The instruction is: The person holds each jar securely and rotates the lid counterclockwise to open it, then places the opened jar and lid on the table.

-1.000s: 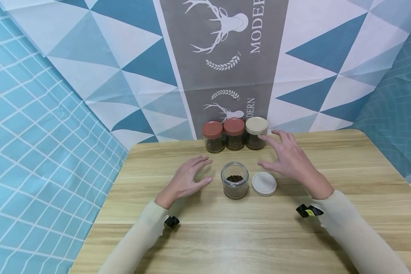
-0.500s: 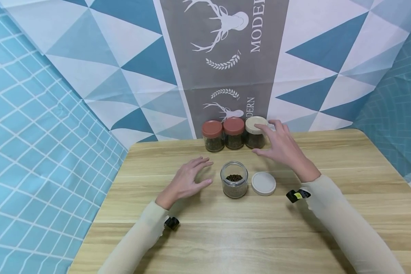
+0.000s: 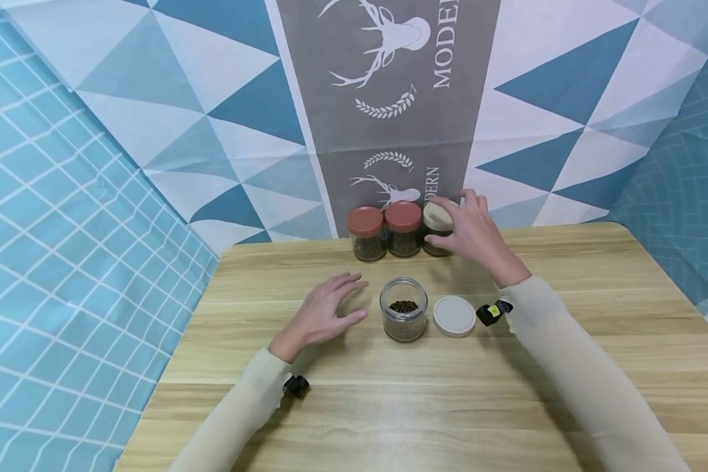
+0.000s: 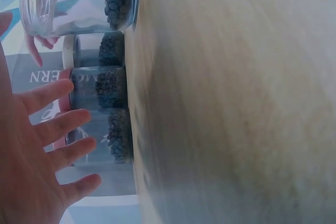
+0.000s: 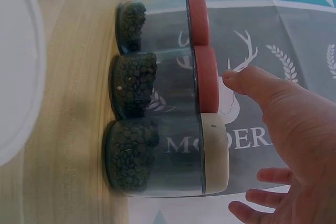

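Note:
My right hand (image 3: pixel 471 229) reaches over the cream-lidded glass jar (image 3: pixel 438 217) at the back, fingers and thumb spread around its lid. In the right wrist view a gap shows between the thumb (image 5: pixel 247 80) and the cream lid (image 5: pixel 215 153); dark bean-like pellets (image 5: pixel 131 150) partly fill that jar. Left of the open glass jar (image 3: pixel 404 326), my left hand (image 3: pixel 324 311) hovers with fingers apart, holding nothing. The open jar stands upright with similar pellets inside. Beside it on the table lies its round white lid (image 3: pixel 455 316).
Two red-lidded jars, one at the left (image 3: pixel 366 223) and one in the middle (image 3: pixel 403 218), stand in a row with the cream-lidded one. Behind them rises a patterned backdrop (image 3: pixel 389 131) along the back edge of the wooden table (image 3: pixel 360 419).
My right hand has moved back and left, from above the white lid to the cream-lidded jar. The left hand and the open jar stay about where they were.

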`<state>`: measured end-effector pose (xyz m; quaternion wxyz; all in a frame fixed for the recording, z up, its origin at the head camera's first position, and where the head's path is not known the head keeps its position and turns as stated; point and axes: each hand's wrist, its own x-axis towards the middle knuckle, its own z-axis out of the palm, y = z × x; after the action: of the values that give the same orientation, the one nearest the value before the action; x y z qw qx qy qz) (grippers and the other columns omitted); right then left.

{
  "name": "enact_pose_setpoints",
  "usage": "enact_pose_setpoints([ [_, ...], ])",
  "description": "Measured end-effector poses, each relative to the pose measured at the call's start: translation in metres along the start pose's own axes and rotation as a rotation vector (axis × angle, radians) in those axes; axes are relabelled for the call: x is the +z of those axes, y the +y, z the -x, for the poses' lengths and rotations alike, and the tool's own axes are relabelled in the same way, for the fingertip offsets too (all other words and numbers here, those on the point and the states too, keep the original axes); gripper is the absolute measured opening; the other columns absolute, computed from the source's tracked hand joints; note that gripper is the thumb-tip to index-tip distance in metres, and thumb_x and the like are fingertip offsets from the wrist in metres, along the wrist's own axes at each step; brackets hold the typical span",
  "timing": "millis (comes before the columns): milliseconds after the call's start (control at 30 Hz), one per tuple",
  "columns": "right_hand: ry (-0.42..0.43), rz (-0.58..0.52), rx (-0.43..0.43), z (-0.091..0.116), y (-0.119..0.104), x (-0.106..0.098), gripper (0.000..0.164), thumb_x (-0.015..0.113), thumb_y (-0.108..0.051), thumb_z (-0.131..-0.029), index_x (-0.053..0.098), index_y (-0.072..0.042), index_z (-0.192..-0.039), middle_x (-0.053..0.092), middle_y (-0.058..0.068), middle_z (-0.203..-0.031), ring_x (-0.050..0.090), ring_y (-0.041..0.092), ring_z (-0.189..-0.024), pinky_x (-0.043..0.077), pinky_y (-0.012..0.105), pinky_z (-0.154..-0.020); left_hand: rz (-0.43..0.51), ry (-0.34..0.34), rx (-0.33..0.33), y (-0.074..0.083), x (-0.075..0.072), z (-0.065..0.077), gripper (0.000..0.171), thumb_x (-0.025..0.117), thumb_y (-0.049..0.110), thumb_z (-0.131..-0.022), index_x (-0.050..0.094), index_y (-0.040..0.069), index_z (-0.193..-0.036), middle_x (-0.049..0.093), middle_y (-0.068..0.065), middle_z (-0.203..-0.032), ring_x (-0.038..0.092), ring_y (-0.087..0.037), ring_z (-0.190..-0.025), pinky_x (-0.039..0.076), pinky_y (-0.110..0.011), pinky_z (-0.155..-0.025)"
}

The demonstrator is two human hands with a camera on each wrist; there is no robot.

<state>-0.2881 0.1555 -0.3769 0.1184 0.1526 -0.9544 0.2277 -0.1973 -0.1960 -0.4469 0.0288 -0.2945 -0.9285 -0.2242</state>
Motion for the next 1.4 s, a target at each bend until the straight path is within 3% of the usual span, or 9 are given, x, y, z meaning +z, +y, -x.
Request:
enact_pose_setpoints([
  [133,0.012,-0.020,0.022,-0.009,0.000,0.001,0.080,0.088,-0.041,-0.096,0.055,-0.021,-0.166,0.034,0.041,-0.168,0.043,0.059,-0.139,0.058,0.070,-0.089,-0.007,-0.002,-0.005,0.000,0.000,0.000,0.066,0.066,0.049,-0.103,0.064,0.016,-0.159,0.055,-0.015,-0.173,0.048,-0.046,-0.164,0.041,-0.075,-0.129],
  [467,-0.045,-0.039,0.089,-0.026,-0.002,-0.001,0.083,0.086,-0.041,-0.097,0.051,-0.021,-0.169,0.028,0.041,-0.173,0.038,0.059,-0.147,0.055,0.072,-0.099,-0.009,-0.002,-0.002,0.001,-0.001,0.001,0.065,0.066,0.050,-0.103,0.065,0.016,-0.158,0.056,-0.015,-0.173,0.048,-0.046,-0.164,0.041,-0.075,-0.129],
  [933,-0.184,-0.021,0.144,-0.035,0.001,0.007,0.086,0.080,-0.044,-0.101,0.041,-0.022,-0.175,0.021,0.046,-0.172,0.034,0.057,-0.143,0.056,0.070,-0.095,-0.008,-0.021,0.007,0.003,-0.004,-0.001,0.066,0.065,0.051,-0.103,0.064,0.015,-0.159,0.054,-0.017,-0.174,0.046,-0.046,-0.165,0.038,-0.075,-0.131],
  [1067,-0.203,-0.020,0.148,-0.038,0.003,0.012,0.087,0.079,-0.046,-0.101,0.040,-0.022,-0.176,0.023,0.045,-0.171,0.034,0.055,-0.139,0.056,0.070,-0.097,-0.011,-0.021,0.005,0.003,-0.004,0.000,0.066,0.064,0.052,-0.104,0.065,0.015,-0.158,0.054,-0.016,-0.174,0.047,-0.046,-0.165,0.039,-0.075,-0.130],
  [1400,-0.216,-0.038,0.177,-0.036,0.006,0.022,0.083,0.076,-0.044,-0.104,0.039,-0.021,-0.175,0.020,0.042,-0.174,0.036,0.060,-0.145,0.052,0.075,-0.107,-0.003,-0.015,0.002,0.004,-0.002,0.002,0.063,0.066,0.049,-0.103,0.066,0.015,-0.156,0.055,-0.015,-0.174,0.047,-0.045,-0.165,0.041,-0.076,-0.129],
])
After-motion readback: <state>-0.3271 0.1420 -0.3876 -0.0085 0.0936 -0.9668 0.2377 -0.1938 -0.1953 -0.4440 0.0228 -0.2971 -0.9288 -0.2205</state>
